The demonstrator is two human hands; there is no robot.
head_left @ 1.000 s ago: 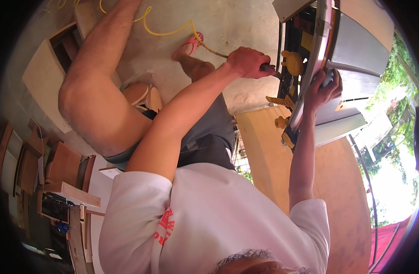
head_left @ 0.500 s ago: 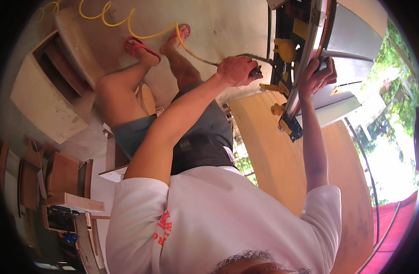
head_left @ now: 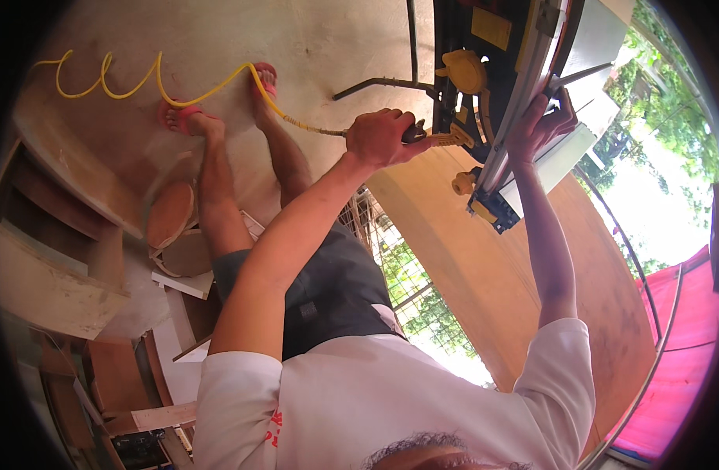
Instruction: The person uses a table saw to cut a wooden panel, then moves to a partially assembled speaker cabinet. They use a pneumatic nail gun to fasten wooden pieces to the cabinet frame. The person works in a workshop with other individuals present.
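Note:
My left hand (head_left: 381,139) is closed round a small dark air blow gun (head_left: 414,131), with a yellow coiled hose (head_left: 160,86) running from it. Its thumb lies beside a yellow lever (head_left: 455,136) on the table saw; whether they touch I cannot tell. The saw's front rail (head_left: 520,98) is silver, with a yellow knob (head_left: 463,72) on the black body. My right hand (head_left: 539,129) is at the rail and the grey top, fingers curled round something dark that I cannot make out.
Below the saw stands a broad wooden panel (head_left: 484,258). A black bar (head_left: 383,84) juts out from the saw's left side. Wooden cabinet parts (head_left: 62,235) stand at the left, and a pink sheet (head_left: 688,337) hangs at the lower right.
The view has shifted, moving the saw left and up in the picture. My left hand has come closer to the yellow lever. Along the rail, my right hand sits nearer its close end.

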